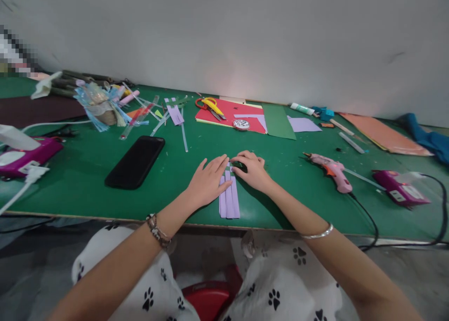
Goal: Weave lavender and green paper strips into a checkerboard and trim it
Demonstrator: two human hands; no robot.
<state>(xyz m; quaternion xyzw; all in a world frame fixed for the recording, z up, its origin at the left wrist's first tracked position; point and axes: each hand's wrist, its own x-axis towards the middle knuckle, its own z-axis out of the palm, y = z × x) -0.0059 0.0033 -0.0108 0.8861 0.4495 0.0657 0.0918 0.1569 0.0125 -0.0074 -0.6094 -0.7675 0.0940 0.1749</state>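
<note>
One tube (301,108) beyond purple strips (229,204) under flat left hand (206,181), right grip (254,172), hold unclear.

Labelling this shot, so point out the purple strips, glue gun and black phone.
Purple strips (229,198): head view, lower stretch.
Glue gun (336,171): head view, pink body.
Black phone (135,163): head view, middle of upper face.

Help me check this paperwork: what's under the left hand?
Part of the purple strips; their near ends show past the left hand. How they lie directly beneath it can't be seen.
</note>
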